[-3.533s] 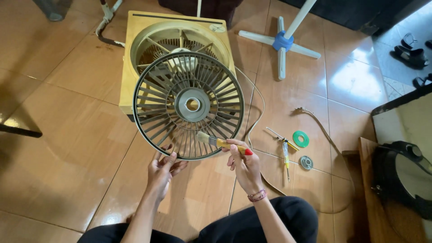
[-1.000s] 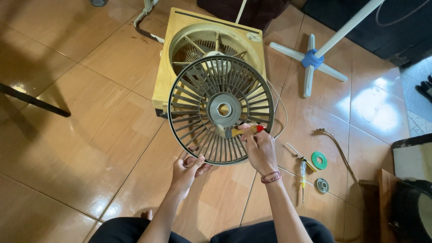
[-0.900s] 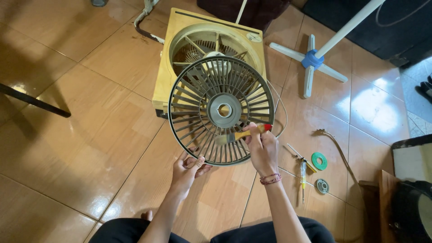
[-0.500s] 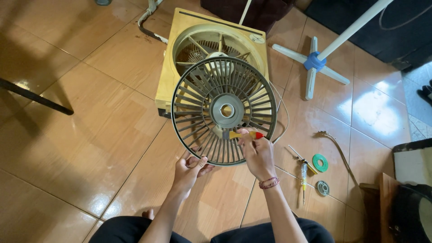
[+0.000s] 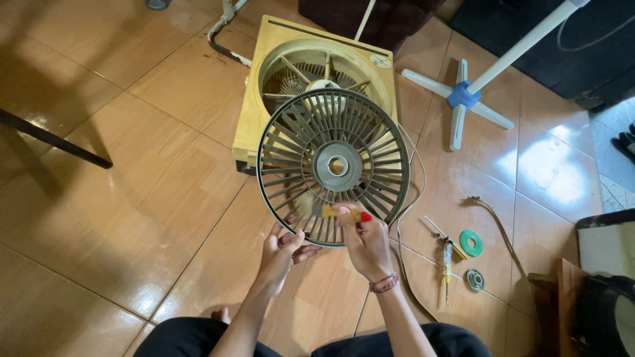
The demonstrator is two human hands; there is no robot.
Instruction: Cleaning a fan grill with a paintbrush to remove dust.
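A round grey fan grille (image 5: 333,165) with radial ribs is held upright in front of me, above the tiled floor. My left hand (image 5: 282,249) grips its lower rim from below. My right hand (image 5: 364,241) holds a small paintbrush (image 5: 331,210) with a yellow handle and red end, its bristles against the ribs at the grille's lower part. Behind the grille lies a yellowish box fan housing (image 5: 311,73) on the floor, its front opening uncovered.
A white stand with a blue cross-shaped base (image 5: 463,96) lies at the upper right. A screwdriver (image 5: 448,258), a green ring (image 5: 471,242) and a small round grey part (image 5: 475,279) lie on the tiles to my right. A cord (image 5: 493,221) runs nearby. A dark bar (image 5: 53,139) is at left.
The brush has moved left and down across the grille's lower ribs. The left hand keeps its hold on the lower rim, and the grille stays in place.
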